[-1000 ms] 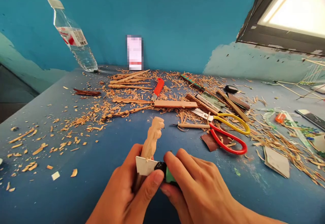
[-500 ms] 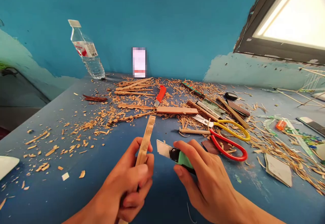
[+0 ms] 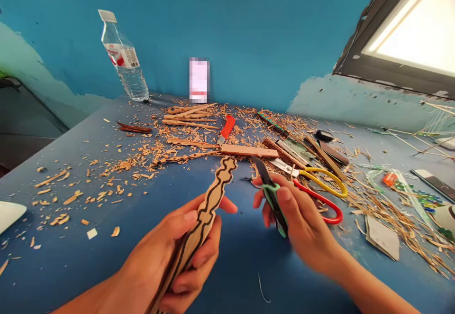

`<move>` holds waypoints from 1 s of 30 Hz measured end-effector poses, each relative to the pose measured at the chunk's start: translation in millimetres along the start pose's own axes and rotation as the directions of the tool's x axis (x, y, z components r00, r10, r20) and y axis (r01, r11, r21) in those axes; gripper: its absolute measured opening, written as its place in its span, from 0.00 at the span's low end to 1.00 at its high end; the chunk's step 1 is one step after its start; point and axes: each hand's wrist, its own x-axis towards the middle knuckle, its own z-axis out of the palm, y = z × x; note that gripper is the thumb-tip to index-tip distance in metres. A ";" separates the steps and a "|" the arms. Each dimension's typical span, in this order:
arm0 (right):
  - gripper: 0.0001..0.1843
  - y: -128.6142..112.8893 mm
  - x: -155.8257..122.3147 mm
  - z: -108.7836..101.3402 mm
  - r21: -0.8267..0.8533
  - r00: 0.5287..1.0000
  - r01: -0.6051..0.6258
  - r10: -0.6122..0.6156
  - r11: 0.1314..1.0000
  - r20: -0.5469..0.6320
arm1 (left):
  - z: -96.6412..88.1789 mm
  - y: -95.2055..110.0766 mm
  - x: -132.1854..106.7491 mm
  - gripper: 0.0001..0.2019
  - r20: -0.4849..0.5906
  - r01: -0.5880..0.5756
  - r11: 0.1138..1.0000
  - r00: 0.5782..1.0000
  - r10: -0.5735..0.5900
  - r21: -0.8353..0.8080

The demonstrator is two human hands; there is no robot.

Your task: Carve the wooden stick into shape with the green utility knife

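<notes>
My left hand (image 3: 177, 252) is wrapped round a long strip of wood (image 3: 214, 195). Its wavy carved edges and dark wavy drawn lines face up, and the far end points away from me. My right hand (image 3: 295, 209) grips a green and black utility knife (image 3: 275, 205), its dark blade raised and apart from the wood. Beyond the strip's tip lies a flat pale wood piece (image 3: 249, 151), with a red-handled cutter (image 3: 227, 126) just behind it. Scissors with yellow and red handles (image 3: 334, 188) rest behind my right hand.
Wood shavings (image 3: 124, 162) cover much of the blue table (image 3: 71, 262). Several carved sticks (image 3: 192, 115) lie at the back. A water bottle (image 3: 128, 69) stands back left, and a blurred phone-like rectangle (image 3: 199, 80) leans on the wall. A folded grey sheet (image 3: 382, 238) is at right.
My left hand has turned the wood strip from its narrow edge to its drawn-on face, and its tip has moved right. My right hand has turned the knife so its blade points away from me.
</notes>
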 end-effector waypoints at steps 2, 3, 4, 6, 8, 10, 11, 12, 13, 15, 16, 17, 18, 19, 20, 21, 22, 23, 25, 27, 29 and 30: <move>0.26 3.6 9.1 -2.9 0.096 0.991 -0.128 0.132 0.987 -0.031 | -1.3 0.3 0.1 0.15 0.006 -0.014 1.000 1.000 0.014 0.017; 0.27 5.1 12.8 -3.9 0.122 0.983 -0.176 0.181 0.977 -0.039 | -1.9 0.2 0.3 0.16 -0.001 -0.016 0.999 1.000 0.016 0.029; 0.27 6.6 15.6 -4.5 0.135 0.976 -0.207 0.214 0.969 -0.037 | -2.3 -0.1 0.5 0.17 -0.020 -0.014 0.999 1.000 0.015 0.040; 0.24 8.8 17.9 -5.0 0.126 0.971 -0.234 0.238 0.964 -0.012 | -2.7 -0.8 0.5 0.18 -0.073 0.003 0.998 0.997 0.001 0.060; 0.21 10.1 16.8 -5.3 0.098 0.974 -0.225 0.224 0.969 0.021 | -2.7 -1.2 -0.6 0.17 -0.125 0.021 0.998 0.992 -0.014 0.056; 0.18 10.5 14.4 -5.5 0.075 0.979 -0.204 0.201 0.976 0.044 | -2.6 -0.8 -2.8 0.17 -0.122 0.048 0.998 0.992 -0.043 0.038; 0.17 10.5 13.3 -5.5 0.060 0.979 -0.199 0.196 0.978 0.056 | -2.5 -0.2 -4.1 0.17 -0.117 0.066 0.998 0.991 -0.063 0.021; 0.17 10.6 12.5 -5.5 0.042 0.978 -0.200 0.196 0.979 0.073 | -2.6 0.4 -5.4 0.17 -0.105 0.089 0.996 0.991 -0.089 0.001; 0.17 10.8 11.9 -5.2 0.020 0.976 -0.201 0.199 0.979 0.088 | -2.7 1.1 -6.5 0.18 -0.092 0.110 0.994 0.990 -0.111 -0.017; 0.17 11.8 11.3 -4.4 -0.032 0.974 -0.196 0.198 0.980 0.114 | -3.0 2.0 -7.9 0.19 -0.077 0.127 0.991 0.989 -0.130 -0.039; 0.17 12.4 10.8 -3.8 -0.064 0.976 -0.180 0.187 0.982 0.116 | -3.3 2.2 -8.1 0.19 -0.075 0.123 0.991 0.989 -0.127 -0.054; 0.17 12.9 10.1 -3.3 -0.102 0.981 -0.155 0.166 0.983 0.105 | -3.6 2.1 -7.8 0.19 -0.071 0.104 0.993 0.992 -0.108 -0.063; 0.17 13.2 8.7 -2.8 -0.149 0.988 -0.120 0.133 0.981 0.079 | -3.9 1.8 -7.1 0.18 -0.075 0.073 0.995 0.994 -0.078 -0.065; 0.16 13.1 6.7 -2.3 -0.208 0.996 -0.075 0.085 0.975 0.039 | -4.1 1.3 -6.0 0.17 -0.089 0.033 0.997 0.995 -0.038 -0.064; 0.15 12.5 4.0 -1.7 -0.280 1.000 -0.014 0.014 0.960 -0.002 | -4.1 0.7 -4.8 0.16 -0.103 -0.004 0.999 0.995 -0.001 -0.050; 0.15 11.3 0.7 -0.9 -0.364 0.997 0.058 -0.076 0.930 -0.034 | -4.0 0.0 -3.4 0.14 -0.123 -0.032 0.999 0.992 0.030 -0.021; 0.15 9.4 -3.0 0.1 -0.450 0.983 0.139 -0.179 0.882 -0.048 | -3.9 -0.9 -2.1 0.14 -0.154 -0.045 0.999 0.987 0.047 0.018; 0.17 6.9 -6.6 1.6 -0.532 0.960 0.211 -0.276 0.820 -0.044 | -3.9 -1.9 -1.0 0.13 -0.188 -0.040 0.998 0.981 0.050 0.056; 0.20 0.0 -12.1 5.9 -0.650 0.906 0.322 -0.424 0.688 -0.001 | -5.1 -4.8 0.4 0.12 -0.246 -0.011 0.992 0.968 0.041 0.122; 0.20 -8.0 -13.5 11.9 -0.687 0.871 0.396 -0.486 0.610 0.071 | -8.4 -8.7 0.9 0.13 -0.272 0.009 0.987 0.962 0.034 0.157; 0.20 -14.9 -11.1 18.2 -0.676 0.850 0.460 -0.505 0.575 0.148 | -12.6 -12.2 0.6 0.16 -0.256 0.013 0.980 0.966 0.039 0.197; 0.19 -17.4 -9.3 21.0 -0.668 0.843 0.482 -0.507 0.567 0.178 | -14.0 -13.2 0.3 0.19 -0.244 0.014 0.974 0.969 0.043 0.226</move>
